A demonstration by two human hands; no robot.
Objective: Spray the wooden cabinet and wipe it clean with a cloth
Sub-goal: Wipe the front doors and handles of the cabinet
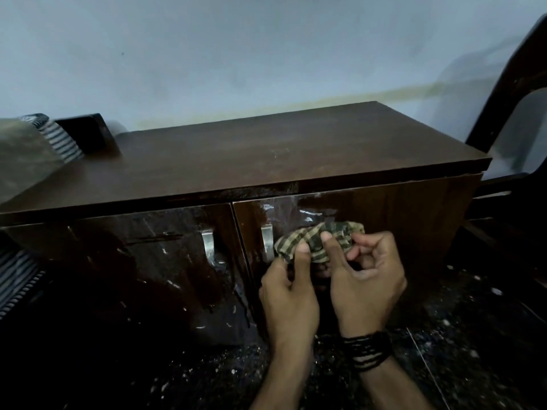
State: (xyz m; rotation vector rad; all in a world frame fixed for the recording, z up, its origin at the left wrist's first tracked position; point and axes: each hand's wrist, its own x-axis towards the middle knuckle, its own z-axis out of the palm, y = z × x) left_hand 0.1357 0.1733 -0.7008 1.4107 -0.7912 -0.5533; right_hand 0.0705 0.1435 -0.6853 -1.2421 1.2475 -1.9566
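A low dark-brown wooden cabinet (266,155) stands against a pale wall, with two glossy doors and two metal handles. Both doors look wet, with streaks and drips. A bunched green-and-tan checked cloth (316,239) is held in front of the upper right door, just right of its handle (267,242). My left hand (288,294) pinches the cloth's left end with thumb and fingers. My right hand (365,279), with dark threads around the wrist, grips its right part. No spray bottle is in view.
A striped fabric item (56,140) and a dark wooden piece (88,134) rest on the cabinet's left end. A dark chair frame (515,93) stands at the right. The floor (461,335) is dark speckled tile. More striped fabric (14,279) hangs at the left edge.
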